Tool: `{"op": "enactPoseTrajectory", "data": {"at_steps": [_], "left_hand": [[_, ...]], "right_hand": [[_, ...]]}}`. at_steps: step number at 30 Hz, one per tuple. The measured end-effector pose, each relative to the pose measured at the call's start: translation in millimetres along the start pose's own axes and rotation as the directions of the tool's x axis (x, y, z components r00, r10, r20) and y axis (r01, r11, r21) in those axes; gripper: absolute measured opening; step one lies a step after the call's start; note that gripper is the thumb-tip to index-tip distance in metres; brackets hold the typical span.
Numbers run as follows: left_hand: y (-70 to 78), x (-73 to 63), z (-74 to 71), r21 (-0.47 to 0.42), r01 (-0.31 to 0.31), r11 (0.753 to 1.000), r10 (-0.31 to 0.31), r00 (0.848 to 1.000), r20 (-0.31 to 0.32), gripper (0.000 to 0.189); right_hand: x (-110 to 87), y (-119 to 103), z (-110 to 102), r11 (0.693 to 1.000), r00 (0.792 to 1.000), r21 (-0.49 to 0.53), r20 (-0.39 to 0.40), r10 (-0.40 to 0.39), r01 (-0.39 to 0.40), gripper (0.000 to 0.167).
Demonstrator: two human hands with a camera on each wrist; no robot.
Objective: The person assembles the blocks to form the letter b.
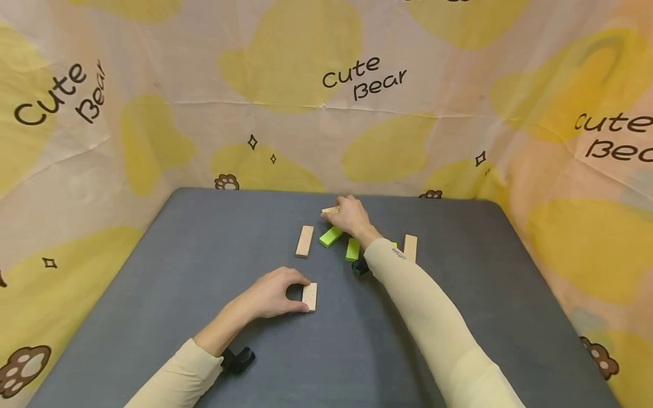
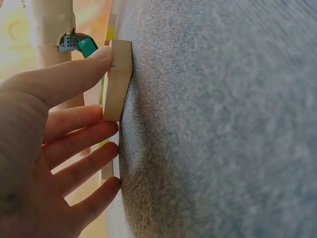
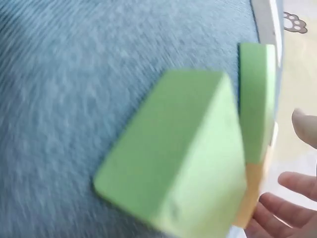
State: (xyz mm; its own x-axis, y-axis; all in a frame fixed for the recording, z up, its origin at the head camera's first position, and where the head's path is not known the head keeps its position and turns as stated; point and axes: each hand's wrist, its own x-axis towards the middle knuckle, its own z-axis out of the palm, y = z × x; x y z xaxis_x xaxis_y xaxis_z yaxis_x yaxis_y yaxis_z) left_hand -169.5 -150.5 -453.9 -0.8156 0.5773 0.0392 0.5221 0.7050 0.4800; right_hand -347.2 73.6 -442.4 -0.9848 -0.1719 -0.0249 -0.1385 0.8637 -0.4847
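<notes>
At the front of the table my left hand [image 1: 275, 292] pinches a pale wooden block [image 1: 309, 297] between thumb and index finger. The left wrist view shows that block [image 2: 119, 79] low over the grey cloth, with the other fingers spread. Farther back, my right hand [image 1: 352, 215] reaches over another wooden block [image 1: 330, 210], thumb by its left end. In the right wrist view this block [image 3: 253, 191] is partly hidden behind a green block [image 3: 255, 99], and the thumb [image 3: 306, 128] stands apart from the fingers. Whether they touch the block is hard to tell.
Near the right hand lie a green block [image 1: 330, 236] and a second green block [image 1: 352, 249]. A wooden block [image 1: 304, 241] is to their left; another wooden block [image 1: 410, 248] is beyond the right sleeve. Patterned cloth walls [image 1: 306, 141] enclose the grey table [image 1: 204, 243].
</notes>
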Motion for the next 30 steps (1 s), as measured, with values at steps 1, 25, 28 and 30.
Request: {"op": "enactPoseTrajectory", "data": {"at_steps": [1,25,28,30], "left_hand": [[0.2,-0.1,0.6,-0.003,0.003,1.000,-0.003,1.000,0.004,0.046],[1.2,-1.7,1.2,-0.002,0.008,1.000,-0.008,1.000,-0.003,0.046],[1.3,-1.7,1.7,0.000,0.009,1.000,-0.009,1.000,-0.004,0.046],[1.4,-1.4,1.4,0.001,0.008,1.000,-0.008,1.000,-0.007,0.046]], "right_hand": [[0.6,0.3,1.9,1.000,1.000,-0.008,0.004,0.006,-0.006,0.064],[6.6,-4.0,17.8,0.997,0.998,-0.072,-0.050,0.035,-0.038,0.056],[7.1,-5.5,18.6,0.997,0.998,-0.074,-0.052,0.021,-0.024,0.055],[7.5,-6.1,18.1,0.998,0.999,-0.059,-0.041,-0.002,-0.001,0.053]]}}
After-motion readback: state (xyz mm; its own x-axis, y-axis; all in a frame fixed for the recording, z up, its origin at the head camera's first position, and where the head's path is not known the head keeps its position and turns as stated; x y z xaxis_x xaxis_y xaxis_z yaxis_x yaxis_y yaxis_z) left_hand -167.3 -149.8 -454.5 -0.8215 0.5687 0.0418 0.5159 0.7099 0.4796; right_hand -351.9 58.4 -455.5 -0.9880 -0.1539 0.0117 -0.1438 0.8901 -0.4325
